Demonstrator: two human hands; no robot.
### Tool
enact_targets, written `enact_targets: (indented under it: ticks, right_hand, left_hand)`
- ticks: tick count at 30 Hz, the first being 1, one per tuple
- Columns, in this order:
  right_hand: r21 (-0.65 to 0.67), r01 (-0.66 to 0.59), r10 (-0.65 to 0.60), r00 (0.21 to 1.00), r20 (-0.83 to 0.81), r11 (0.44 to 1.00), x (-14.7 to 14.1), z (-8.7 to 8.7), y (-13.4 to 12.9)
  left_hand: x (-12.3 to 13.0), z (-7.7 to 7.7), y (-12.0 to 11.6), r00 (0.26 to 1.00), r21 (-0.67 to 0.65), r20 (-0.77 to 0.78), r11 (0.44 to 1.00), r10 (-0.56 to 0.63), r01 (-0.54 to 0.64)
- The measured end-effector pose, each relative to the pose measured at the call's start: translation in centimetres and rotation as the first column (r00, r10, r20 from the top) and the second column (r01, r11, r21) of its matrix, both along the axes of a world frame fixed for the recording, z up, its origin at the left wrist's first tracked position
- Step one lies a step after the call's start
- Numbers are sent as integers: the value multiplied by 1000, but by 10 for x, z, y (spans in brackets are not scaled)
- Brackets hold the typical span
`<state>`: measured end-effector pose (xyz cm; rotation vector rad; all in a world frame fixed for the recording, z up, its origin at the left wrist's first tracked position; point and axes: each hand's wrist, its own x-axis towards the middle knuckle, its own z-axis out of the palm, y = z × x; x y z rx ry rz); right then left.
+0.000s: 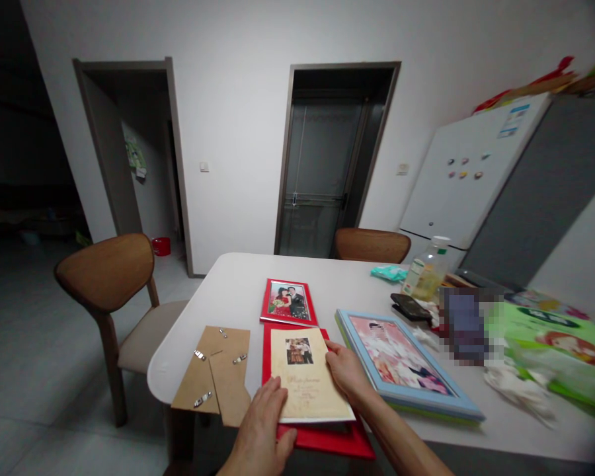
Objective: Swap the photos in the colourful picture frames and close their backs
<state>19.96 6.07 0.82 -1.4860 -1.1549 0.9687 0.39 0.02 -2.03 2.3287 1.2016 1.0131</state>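
A cream printed card (305, 393) with a small photo near its top lies over a red picture frame (332, 441) at the table's front. My right hand (347, 373) pinches the card's right edge, its thumb on top and the other fingers mostly hidden. My left hand (265, 423) rests along the lower left edges of card and frame, fingers stretched, thumb apart over the red rim. To the left lies a brown backing board (193, 370) with metal clips and a stand leg. Just behind the card is a smaller red framed photo (290, 301).
A light blue framed picture (401, 357) lies to the right, on top of something green-edged. Beyond it are a black phone-like object (410, 307), a bottle of yellowish liquid (425, 272), a teal packet (389, 273) and a green plastic pack (550, 337). A wooden chair (112, 274) stands at left.
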Motion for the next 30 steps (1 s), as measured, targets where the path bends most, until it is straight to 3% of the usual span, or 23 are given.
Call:
enact_targets:
  ticks: [5,9,12,15,17,19,21,24,27,30]
  right_hand:
    - [-16,29,-28,996,81,999,2,-5,3]
    - [49,9,-26,931,363,999,3,1,1]
    - [53,17,-45,799,600,998,2,4,-3]
    - [37,49,-59,616,785,998,2,1,-6]
    - [30,72,-62,495,867,997,1,-4,-7]
    - [24,78,-56,429,902,997,2,-7,-7]
    - [27,75,-57,434,899,997,2,-7,-6]
    - [73,-6,-58,532,845,997,-10,3,-11]
    - [121,-216,49,646,762,969,-45,13,-24]
    - [117,-418,208,653,729,901,-95,15,-38]
  left_hand:
    - [1,12,-2,999,-69,-51,998,9,-12]
    - [1,20,-2,996,-85,-90,996,-8,0]
    - [2,27,-2,989,-101,-141,995,-40,26]
    - [5,30,-3,984,-99,-173,995,-47,30]
    - [6,27,-3,982,-97,-183,995,-44,26]
    - [3,22,-3,982,-90,-185,995,-48,32]
    - [-8,19,-1,982,-69,-184,997,-49,37]
    - [-43,18,5,972,-70,-235,997,5,-22]
    - [-86,20,14,911,-144,-387,967,142,-212]
    - [-117,15,24,813,-101,-503,914,293,-392]
